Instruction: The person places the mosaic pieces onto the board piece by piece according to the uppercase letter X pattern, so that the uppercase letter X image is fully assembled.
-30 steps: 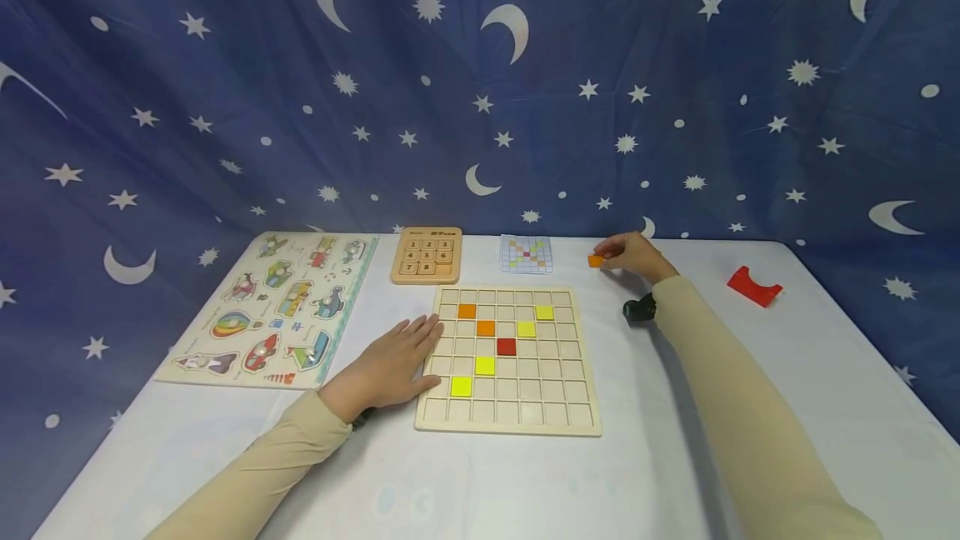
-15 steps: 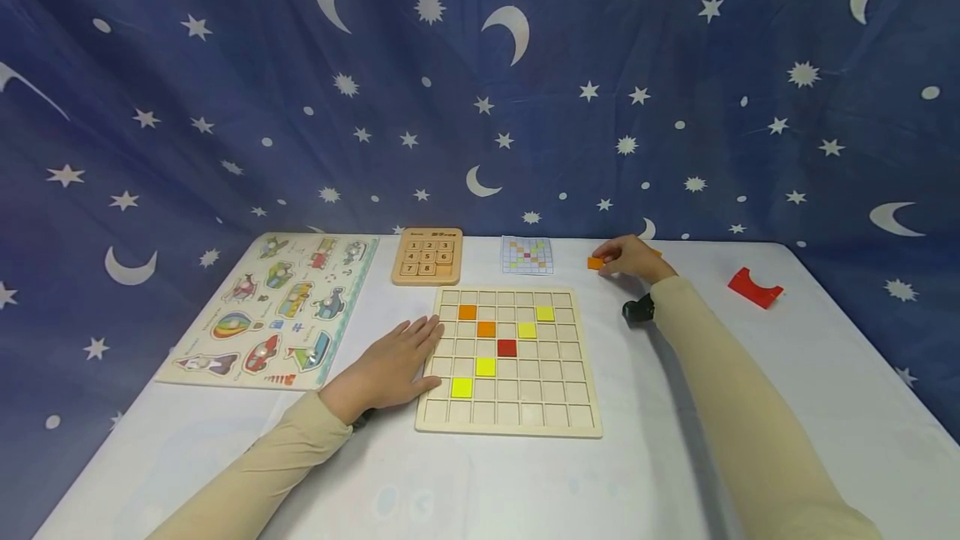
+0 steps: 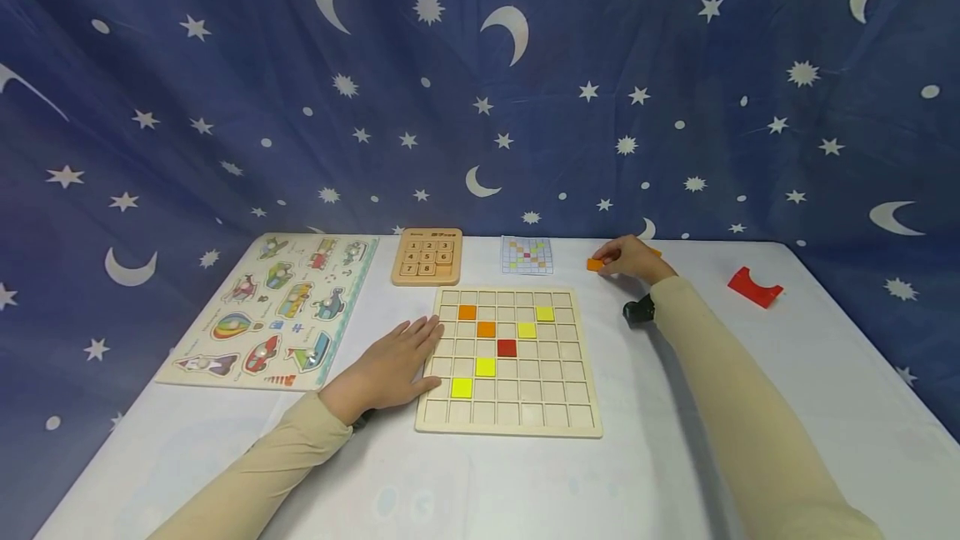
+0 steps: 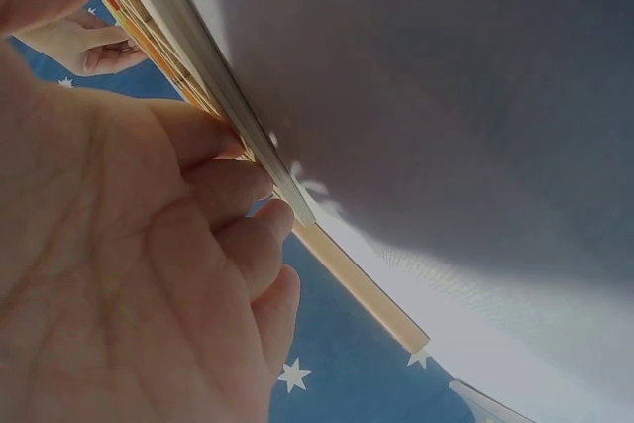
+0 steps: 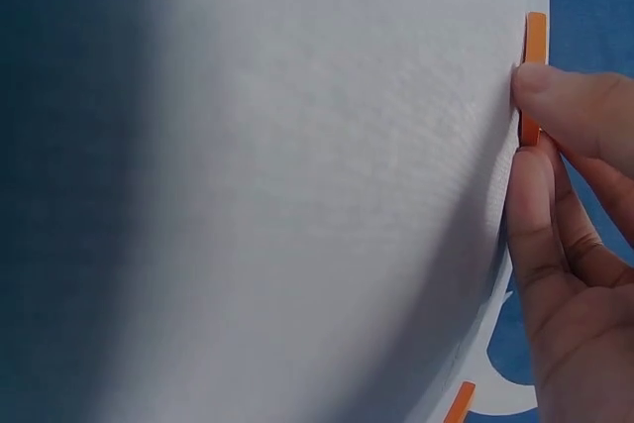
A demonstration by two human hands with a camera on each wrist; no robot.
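Observation:
At the back of the table my right hand (image 3: 630, 258) pinches a small orange square tile (image 3: 595, 264) by its edge. In the right wrist view, the thumb lies on this tile (image 5: 535, 37) and the index fingertip sits at its end, close to the white tabletop. My left hand (image 3: 393, 362) rests with extended fingers along the left edge of a wooden grid board (image 3: 517, 417). Set in the board are two orange tiles (image 3: 486, 329), a red tile (image 3: 506, 348) and several yellow tiles (image 3: 485, 367).
A second loose orange tile (image 5: 461, 403) lies near my right hand. Behind the board are a pattern card (image 3: 527, 256) and a wooden number puzzle (image 3: 427, 257). A picture puzzle board (image 3: 262, 311) lies to the left, a red curved piece (image 3: 754, 287) to the right.
The orange tile in my right hand has tipped flatter and come slightly nearer, the fingers lowering with it. My left hand has stayed on the board's edge.

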